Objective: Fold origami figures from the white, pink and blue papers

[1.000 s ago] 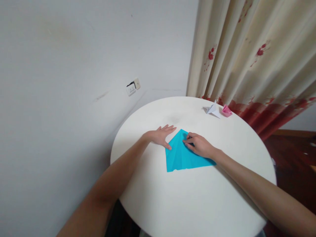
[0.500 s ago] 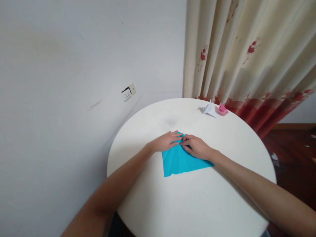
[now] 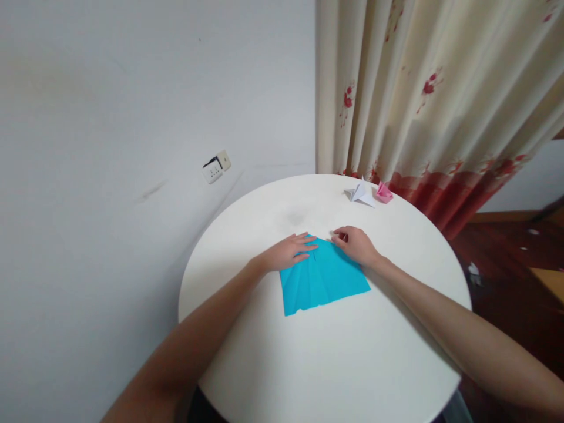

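Head-worn view, facing forward and down, well above the table (image 3: 326,364) and hands (image 3: 284,255)

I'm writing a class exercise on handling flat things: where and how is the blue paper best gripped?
Probably best to pinch the blue paper by its near right corner, coming in from the right. That corner points outward, uncovered, while the left hand lies over the far left part. The paper looks nearly flat, so its edge may need lifting.

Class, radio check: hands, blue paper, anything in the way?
Left hand, fingers on blue paper. Right hand curled at its far edge. Paper creased. White origami, pink origami beyond, not obstructing.
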`<state>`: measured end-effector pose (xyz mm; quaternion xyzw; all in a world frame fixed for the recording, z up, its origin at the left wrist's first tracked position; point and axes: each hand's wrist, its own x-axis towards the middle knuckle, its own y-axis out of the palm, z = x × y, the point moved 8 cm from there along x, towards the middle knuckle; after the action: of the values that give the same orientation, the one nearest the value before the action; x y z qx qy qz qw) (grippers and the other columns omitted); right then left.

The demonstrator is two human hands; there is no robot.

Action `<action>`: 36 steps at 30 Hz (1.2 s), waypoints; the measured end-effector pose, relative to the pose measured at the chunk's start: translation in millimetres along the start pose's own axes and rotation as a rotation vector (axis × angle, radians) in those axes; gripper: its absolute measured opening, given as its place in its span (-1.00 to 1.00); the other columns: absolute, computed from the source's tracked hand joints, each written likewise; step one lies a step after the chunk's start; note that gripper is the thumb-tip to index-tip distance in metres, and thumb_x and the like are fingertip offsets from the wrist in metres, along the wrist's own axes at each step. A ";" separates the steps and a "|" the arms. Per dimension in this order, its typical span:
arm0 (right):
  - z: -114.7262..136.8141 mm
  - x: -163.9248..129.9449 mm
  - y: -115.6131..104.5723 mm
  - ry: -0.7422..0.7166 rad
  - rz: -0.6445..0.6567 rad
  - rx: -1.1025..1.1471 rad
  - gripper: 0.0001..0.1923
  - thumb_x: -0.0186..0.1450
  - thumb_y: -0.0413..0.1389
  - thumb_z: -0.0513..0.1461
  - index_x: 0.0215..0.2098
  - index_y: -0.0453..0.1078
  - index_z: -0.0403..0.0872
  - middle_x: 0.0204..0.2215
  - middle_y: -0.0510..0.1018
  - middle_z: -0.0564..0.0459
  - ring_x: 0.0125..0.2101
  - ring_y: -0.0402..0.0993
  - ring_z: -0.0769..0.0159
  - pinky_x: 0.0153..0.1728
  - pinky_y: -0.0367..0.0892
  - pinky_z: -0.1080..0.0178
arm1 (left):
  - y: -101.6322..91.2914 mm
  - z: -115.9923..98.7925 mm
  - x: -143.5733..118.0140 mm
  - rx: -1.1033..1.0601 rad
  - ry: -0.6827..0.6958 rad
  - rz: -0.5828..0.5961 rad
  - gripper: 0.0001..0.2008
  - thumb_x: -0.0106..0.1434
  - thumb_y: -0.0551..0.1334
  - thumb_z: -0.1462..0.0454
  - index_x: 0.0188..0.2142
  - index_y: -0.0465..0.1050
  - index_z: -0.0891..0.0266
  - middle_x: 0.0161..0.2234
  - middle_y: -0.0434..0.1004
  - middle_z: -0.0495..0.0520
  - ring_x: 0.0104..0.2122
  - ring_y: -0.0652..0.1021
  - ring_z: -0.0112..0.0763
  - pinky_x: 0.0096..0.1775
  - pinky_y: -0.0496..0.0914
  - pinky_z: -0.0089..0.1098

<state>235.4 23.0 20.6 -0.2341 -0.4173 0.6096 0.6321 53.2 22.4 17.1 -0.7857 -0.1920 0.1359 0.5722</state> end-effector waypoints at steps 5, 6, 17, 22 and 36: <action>9.1 -6.1 6.0 -0.025 0.078 -0.076 -0.70 0.31 0.12 -0.06 -0.11 0.54 -0.04 -0.32 0.62 0.00 -0.34 0.48 0.25 -0.34 0.23 0.29 | -3.1 -3.0 2.7 0.037 0.067 -0.079 -0.56 0.44 0.01 0.08 0.21 0.36 0.10 0.28 0.27 0.13 0.27 0.27 -0.17 0.27 0.13 -0.16; 10.4 -6.8 6.4 -0.031 0.085 -0.090 -0.71 0.31 0.12 -0.06 -0.13 0.54 -0.03 -0.32 0.61 0.01 -0.33 0.48 0.25 -0.34 0.22 0.29 | -3.6 -4.3 3.0 0.042 0.076 -0.088 -0.57 0.43 0.02 0.09 0.19 0.37 0.12 0.26 0.30 0.15 0.24 0.31 -0.17 0.26 0.17 -0.17; 14.2 -7.5 5.6 -0.027 0.122 -0.122 -0.72 0.33 0.10 -0.08 -0.11 0.54 0.00 -0.29 0.62 0.03 -0.30 0.48 0.26 -0.32 0.21 0.30 | -4.2 -6.3 1.5 0.014 0.076 -0.089 -0.63 0.43 0.07 0.17 0.15 0.41 0.11 0.24 0.32 0.12 0.19 0.37 -0.21 0.22 0.24 -0.23; 15.0 -7.8 5.5 -0.024 0.134 -0.111 -0.72 0.34 0.07 -0.11 -0.11 0.55 -0.01 -0.27 0.63 0.02 -0.28 0.49 0.25 -0.30 0.23 0.29 | -5.1 -6.9 0.8 -0.017 0.071 -0.095 -0.65 0.42 0.07 0.18 0.14 0.42 0.10 0.23 0.32 0.11 0.17 0.39 -0.20 0.20 0.25 -0.23; 11.7 -5.2 9.6 -0.045 0.127 -0.039 -0.71 0.35 0.02 -0.13 -0.15 0.57 -0.01 -0.19 0.65 0.01 -0.22 0.53 0.21 -0.22 0.26 0.28 | -4.7 -5.0 -0.2 -0.036 0.066 -0.088 -0.65 0.42 0.08 0.18 0.13 0.42 0.10 0.16 0.38 0.11 0.14 0.41 -0.22 0.17 0.27 -0.26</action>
<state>220.8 16.8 18.0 -0.2587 -0.4275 0.6453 0.5779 54.5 19.3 23.1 -0.7906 -0.2098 0.0812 0.5695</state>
